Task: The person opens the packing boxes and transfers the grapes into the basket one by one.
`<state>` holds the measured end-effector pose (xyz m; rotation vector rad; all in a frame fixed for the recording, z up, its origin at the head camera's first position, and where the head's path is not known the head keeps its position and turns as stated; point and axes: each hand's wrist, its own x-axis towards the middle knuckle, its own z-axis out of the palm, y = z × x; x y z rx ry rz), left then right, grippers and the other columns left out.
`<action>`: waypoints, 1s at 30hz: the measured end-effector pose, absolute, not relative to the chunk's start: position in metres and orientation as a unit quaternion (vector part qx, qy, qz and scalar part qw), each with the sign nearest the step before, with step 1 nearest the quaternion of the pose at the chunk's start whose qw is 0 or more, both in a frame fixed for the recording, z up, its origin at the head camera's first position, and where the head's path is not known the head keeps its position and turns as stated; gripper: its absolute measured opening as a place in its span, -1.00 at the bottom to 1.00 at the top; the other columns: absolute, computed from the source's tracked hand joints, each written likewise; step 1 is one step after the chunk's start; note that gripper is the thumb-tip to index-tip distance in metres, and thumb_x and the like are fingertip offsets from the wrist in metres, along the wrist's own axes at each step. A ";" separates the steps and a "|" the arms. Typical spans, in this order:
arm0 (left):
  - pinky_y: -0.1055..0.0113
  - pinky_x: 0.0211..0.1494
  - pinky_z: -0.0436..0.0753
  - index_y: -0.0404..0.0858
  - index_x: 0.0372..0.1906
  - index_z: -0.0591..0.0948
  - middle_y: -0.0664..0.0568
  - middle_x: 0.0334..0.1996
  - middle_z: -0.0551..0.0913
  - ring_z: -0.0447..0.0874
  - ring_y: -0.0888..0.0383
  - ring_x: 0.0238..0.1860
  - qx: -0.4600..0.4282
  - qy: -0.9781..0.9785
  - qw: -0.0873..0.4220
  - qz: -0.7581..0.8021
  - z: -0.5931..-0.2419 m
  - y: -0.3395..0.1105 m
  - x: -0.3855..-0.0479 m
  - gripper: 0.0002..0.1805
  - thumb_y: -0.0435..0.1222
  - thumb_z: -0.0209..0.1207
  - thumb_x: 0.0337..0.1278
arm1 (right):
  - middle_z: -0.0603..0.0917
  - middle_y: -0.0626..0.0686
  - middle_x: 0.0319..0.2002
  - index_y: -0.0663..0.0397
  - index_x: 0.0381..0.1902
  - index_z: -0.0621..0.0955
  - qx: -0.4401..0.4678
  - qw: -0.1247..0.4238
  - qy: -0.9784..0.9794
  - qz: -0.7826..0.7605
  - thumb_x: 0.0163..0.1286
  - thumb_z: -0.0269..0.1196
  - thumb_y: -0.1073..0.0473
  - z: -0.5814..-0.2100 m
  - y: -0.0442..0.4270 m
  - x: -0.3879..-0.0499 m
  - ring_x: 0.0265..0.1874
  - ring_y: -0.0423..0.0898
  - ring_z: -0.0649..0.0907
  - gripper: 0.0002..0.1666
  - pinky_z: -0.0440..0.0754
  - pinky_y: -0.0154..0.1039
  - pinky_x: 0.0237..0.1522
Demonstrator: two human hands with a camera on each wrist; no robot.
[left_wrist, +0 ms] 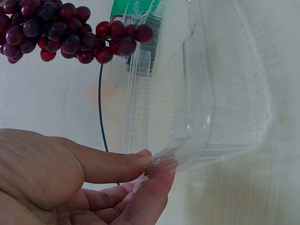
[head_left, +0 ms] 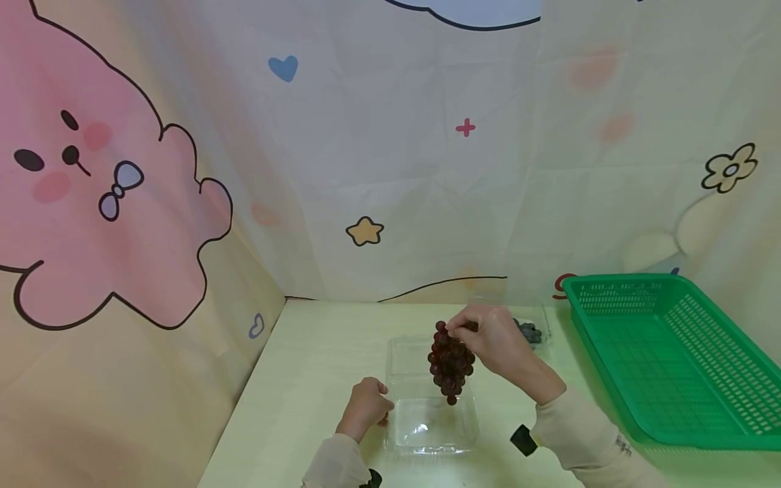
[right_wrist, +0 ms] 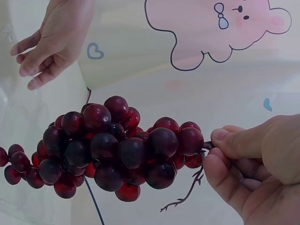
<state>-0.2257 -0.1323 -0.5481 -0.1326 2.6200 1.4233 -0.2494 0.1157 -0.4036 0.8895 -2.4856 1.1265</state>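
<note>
A bunch of dark red grapes (head_left: 451, 366) hangs above a clear plastic clamshell box (head_left: 433, 427), whose lid is folded back. My right hand (head_left: 497, 339) pinches the grapes by the stem between thumb and forefinger; a thin bare twig dangles beside the stem in the right wrist view. With thumb and forefinger, my left hand (head_left: 367, 407) pinches the left edge of the clear box. The left wrist view shows that hand (left_wrist: 108, 178) on the box's rim, with the grapes (left_wrist: 61, 33) in the air over it.
A large green plastic basket (head_left: 702, 366) stands at the right of the pale table (head_left: 293, 359). Behind my right hand is another clear box with dark fruit (head_left: 529, 332), partly hidden. A printed cloth (head_left: 396, 156) hangs around the back and left.
</note>
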 end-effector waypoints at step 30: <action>0.30 -0.45 0.73 -0.65 -0.05 0.57 -0.11 -0.54 0.61 0.66 0.15 -0.64 -0.054 0.878 0.080 0.469 -0.546 -0.131 -0.227 -0.73 -0.63 0.29 0.13 | 0.79 0.03 -0.31 0.14 -0.32 0.81 0.283 0.182 -0.863 0.377 0.22 0.45 0.49 -0.372 0.148 -0.247 -0.39 -0.10 0.73 -0.83 0.67 -0.36 -0.39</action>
